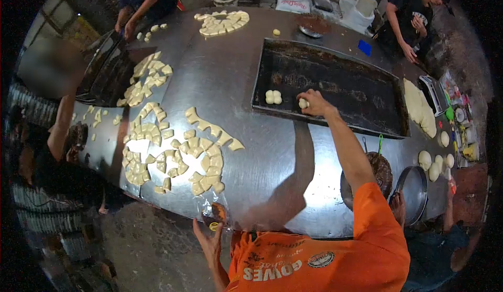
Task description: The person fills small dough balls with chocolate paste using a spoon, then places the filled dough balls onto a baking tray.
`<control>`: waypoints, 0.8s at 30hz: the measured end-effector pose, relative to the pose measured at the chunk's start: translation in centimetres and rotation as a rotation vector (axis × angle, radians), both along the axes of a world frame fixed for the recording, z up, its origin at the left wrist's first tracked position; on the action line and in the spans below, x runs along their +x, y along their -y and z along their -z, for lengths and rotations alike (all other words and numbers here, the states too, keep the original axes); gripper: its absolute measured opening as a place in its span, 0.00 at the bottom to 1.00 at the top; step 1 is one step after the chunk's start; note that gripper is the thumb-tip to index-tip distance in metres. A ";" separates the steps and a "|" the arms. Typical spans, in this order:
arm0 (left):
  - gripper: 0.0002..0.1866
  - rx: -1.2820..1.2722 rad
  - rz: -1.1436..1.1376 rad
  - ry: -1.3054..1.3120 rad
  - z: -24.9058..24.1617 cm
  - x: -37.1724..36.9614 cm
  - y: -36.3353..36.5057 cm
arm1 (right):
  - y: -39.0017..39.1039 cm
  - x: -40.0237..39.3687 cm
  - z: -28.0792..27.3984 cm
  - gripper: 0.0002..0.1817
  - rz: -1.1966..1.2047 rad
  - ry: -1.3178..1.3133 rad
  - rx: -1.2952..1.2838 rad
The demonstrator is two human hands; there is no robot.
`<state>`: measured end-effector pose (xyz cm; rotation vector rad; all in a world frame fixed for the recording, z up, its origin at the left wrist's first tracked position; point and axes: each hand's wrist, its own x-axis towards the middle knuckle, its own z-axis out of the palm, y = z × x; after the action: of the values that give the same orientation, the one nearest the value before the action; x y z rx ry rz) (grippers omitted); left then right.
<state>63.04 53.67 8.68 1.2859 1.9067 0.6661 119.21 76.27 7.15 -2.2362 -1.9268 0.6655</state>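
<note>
My right hand (314, 103) reaches over the near left part of a large dark baking tray (335, 127), fingers closed on a small ball of dough (303, 104). Left of it, a tight cluster of dough balls (273, 97) sits in the tray. My left hand (208, 241) is low at the table's front edge, thumb and fingers apart. Right by its fingertips is a small dark brown and orange object with a yellow ring (215, 217). Beyond that hand, many cut dough pieces (196, 150) are spread over the metal table (251, 161).
More dough pieces (222, 24) form a ring at the far side. A round pan (411, 195), a dough slab (419, 108) and a scale (435, 95) are on the right. Other people stand around the table, including one at the far right (406, 27). A blue card (364, 47) lies beyond the tray.
</note>
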 end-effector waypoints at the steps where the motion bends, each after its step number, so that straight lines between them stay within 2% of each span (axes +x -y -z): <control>1: 0.58 0.054 0.062 -0.055 0.7 0.5 0.0 | 0.5 -0.3 -1.9 0.41 0.023 -0.044 -0.064; 2: 0.58 0.047 0.066 -0.058 1.4 0.8 -0.2 | 1.3 -0.9 -3.4 0.45 0.049 0.034 -0.024; 3: 0.63 0.078 0.070 -0.062 2.1 1.2 -0.3 | 2.2 -0.8 -3.8 0.45 0.054 0.033 -0.027; 4: 0.68 0.112 0.073 -0.063 3.0 1.5 -0.5 | 3.3 -0.6 -4.2 0.44 0.125 0.015 0.138; 5: 0.68 0.114 0.075 -0.060 4.2 1.4 -0.6 | 4.3 -0.6 -4.8 0.43 0.194 -0.003 0.306; 6: 0.69 0.142 0.083 -0.154 5.4 1.0 -0.5 | 5.8 -1.3 -5.7 0.37 0.258 -0.056 0.389; 7: 0.71 0.172 0.090 -0.248 6.7 0.6 -0.4 | 7.5 -1.9 -6.2 0.37 0.256 -0.054 0.391; 9: 0.70 0.171 0.082 -0.323 9.0 0.1 -0.4 | 11.2 -3.4 -6.5 0.29 0.315 -0.184 0.581; 11: 0.69 0.161 0.063 -0.404 9.0 0.0 0.2 | 15.0 -6.1 -7.0 0.21 0.365 -0.284 0.658; 13: 0.65 0.015 0.033 -0.327 6.1 1.3 -0.9 | 18.5 -8.6 -5.4 0.18 0.428 -0.325 0.636; 15: 0.57 0.083 0.041 -0.228 3.8 2.2 -1.1 | 21.3 -11.2 -4.2 0.17 0.449 -0.402 0.594; 16: 0.55 0.106 0.049 -0.228 4.0 2.1 -1.0 | 22.3 -12.6 -3.9 0.16 0.440 -0.373 0.567; 19: 0.48 0.162 0.123 -0.170 4.9 1.4 -1.1 | 23.8 -17.3 -2.7 0.15 0.473 -0.555 0.473; 24: 0.47 0.320 0.065 -0.118 3.7 2.0 0.8 | 23.9 -25.0 -2.6 0.15 0.222 -0.816 0.236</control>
<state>65.09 52.92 5.02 1.6103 1.8955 0.9058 94.23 52.39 9.72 -1.6177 -1.2543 1.0350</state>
